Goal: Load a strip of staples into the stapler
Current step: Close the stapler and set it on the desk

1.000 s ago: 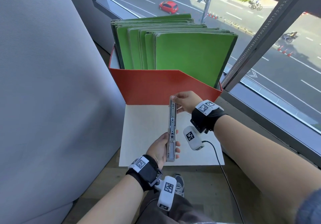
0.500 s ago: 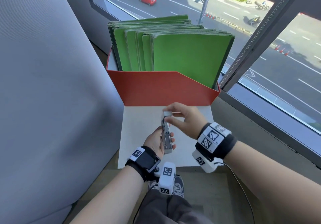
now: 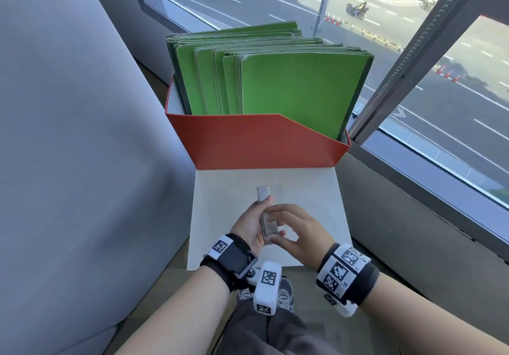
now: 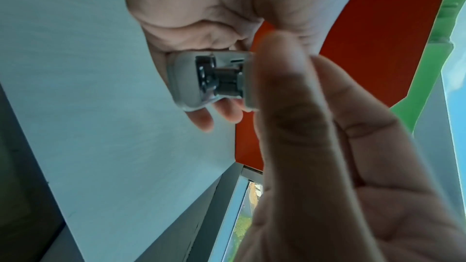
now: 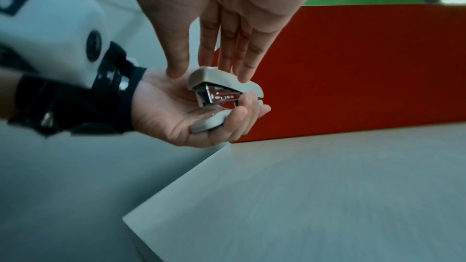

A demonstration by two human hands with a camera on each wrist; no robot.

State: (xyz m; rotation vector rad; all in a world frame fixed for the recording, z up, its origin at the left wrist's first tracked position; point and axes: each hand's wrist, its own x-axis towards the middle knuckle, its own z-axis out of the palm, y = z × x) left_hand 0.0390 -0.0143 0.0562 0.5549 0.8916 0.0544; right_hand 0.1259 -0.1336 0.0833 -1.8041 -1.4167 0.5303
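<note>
A small grey stapler (image 3: 264, 194) lies in my left hand (image 3: 252, 224), above a white board (image 3: 303, 189). In the right wrist view my left hand (image 5: 181, 113) is palm up, and its fingers curl round the stapler (image 5: 221, 87) from below. My right hand (image 3: 298, 229) hovers over it, and its straight fingers (image 5: 239, 61) touch the grey top cover. The cover is folded almost down onto the metal magazine (image 5: 223, 97). No loose staple strip shows. In the left wrist view I see the stapler's rear end (image 4: 214, 79), partly behind my right hand (image 4: 327, 146).
A red box (image 3: 261, 145) full of green folders (image 3: 292, 87) stands just beyond the white board. A grey padded wall (image 3: 68, 134) rises on the left. A window ledge (image 3: 413, 230) and glass run along the right. My shoe (image 3: 285, 294) shows below.
The stapler, stretched fully open a second ago, has been folded nearly closed by my right hand. Both hands have dropped lower and closer to me.
</note>
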